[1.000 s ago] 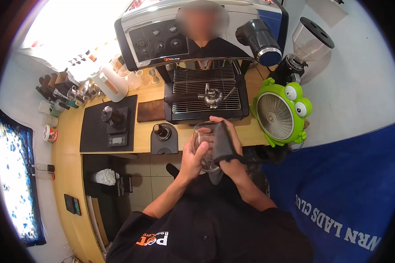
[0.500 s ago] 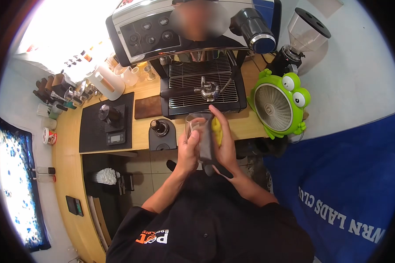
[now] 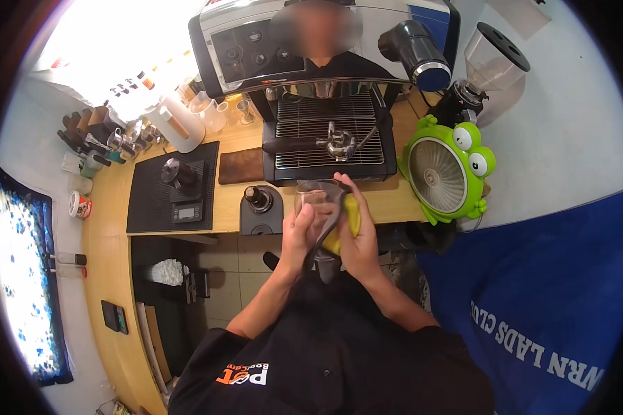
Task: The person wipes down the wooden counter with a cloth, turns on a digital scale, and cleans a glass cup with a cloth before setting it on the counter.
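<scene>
Between my hands, in front of the espresso machine, is a clear glass. My left hand is wrapped round its left side, thumb on the near face. My right hand presses a cloth, grey on one face and yellow on the other, against the glass's right side. The cloth's grey end hangs below the glass. Beyond the hands, a portafilter lies on the machine's drip tray.
A tamper stands on a black stand left of my hands. Farther left, a black mat holds a scale and a hand grinder. A green frog-shaped fan is at the right, below a grinder.
The cloth has turned and spread, so its yellow face now shows under my right hand. My right hand has shifted round the glass's right side, while my left hand keeps its hold.
</scene>
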A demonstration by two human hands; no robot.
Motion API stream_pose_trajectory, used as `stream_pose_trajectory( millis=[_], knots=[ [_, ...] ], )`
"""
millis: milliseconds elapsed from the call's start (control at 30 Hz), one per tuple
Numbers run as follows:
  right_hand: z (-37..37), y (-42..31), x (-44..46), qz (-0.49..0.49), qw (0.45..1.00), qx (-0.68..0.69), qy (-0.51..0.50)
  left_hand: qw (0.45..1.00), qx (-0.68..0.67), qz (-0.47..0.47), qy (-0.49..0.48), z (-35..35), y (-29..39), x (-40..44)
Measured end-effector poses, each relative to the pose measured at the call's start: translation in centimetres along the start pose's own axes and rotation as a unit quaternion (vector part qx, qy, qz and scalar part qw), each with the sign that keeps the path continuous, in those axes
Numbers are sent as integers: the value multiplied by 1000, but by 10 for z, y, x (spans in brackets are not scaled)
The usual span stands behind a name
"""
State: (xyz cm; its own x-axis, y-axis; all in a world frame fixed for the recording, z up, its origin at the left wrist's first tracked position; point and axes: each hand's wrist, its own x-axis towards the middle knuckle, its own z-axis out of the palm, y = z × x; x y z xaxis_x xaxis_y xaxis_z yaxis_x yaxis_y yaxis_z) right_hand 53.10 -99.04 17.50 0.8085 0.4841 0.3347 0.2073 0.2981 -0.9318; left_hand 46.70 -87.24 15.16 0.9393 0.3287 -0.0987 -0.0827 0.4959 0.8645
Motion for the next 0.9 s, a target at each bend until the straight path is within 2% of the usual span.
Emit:
stream_pose_trajectory(
  millis=[33,100,133,200,233,300,400,500,567,667,700,733,767,833,900],
  knots=[
    [3,-5,-1,0,1000,0,0,1000,11,-1,9,-1,-1,1],
    [9,-18,-4,-39,990,-137,6,1000,21,-4,18,-1,-2,2],
    [6,-16,-3,-40,990,-139,7,1000,17,-3,12,0,-1,4],
    [0,-4,-2,-1,1000,-25,-10,1000,13,-2,9,2,0,2],
    [-3,0,-1,-1,1000,-24,-11,1000,-8,7,14,6,0,0],
    [-6,8,0,46,991,123,19,999,-28,15,18,9,4,-2],
    [-3,13,-5,3,996,81,35,998,-57,8,-18,11,8,-1],
    [-3,15,-5,-31,998,37,48,1000,-17,8,-25,11,3,2],
    [-3,14,-6,-45,998,21,49,992,66,106,19,5,-12,4],
    [-3,6,-6,-49,998,-16,39,989,131,67,19,7,-2,5],
    [-2,6,-6,-86,992,-80,41,989,131,68,18,8,-3,6],
    [-1,6,-6,-122,981,-143,43,996,60,58,20,8,-6,8],
    [-1,6,-7,-122,982,-141,41,998,-11,49,24,9,-9,9],
    [-1,3,-5,-116,978,-170,20,997,-5,65,36,13,-6,7],
    [3,-3,-2,-121,976,-177,25,986,110,127,17,10,-9,9]
  ],
)
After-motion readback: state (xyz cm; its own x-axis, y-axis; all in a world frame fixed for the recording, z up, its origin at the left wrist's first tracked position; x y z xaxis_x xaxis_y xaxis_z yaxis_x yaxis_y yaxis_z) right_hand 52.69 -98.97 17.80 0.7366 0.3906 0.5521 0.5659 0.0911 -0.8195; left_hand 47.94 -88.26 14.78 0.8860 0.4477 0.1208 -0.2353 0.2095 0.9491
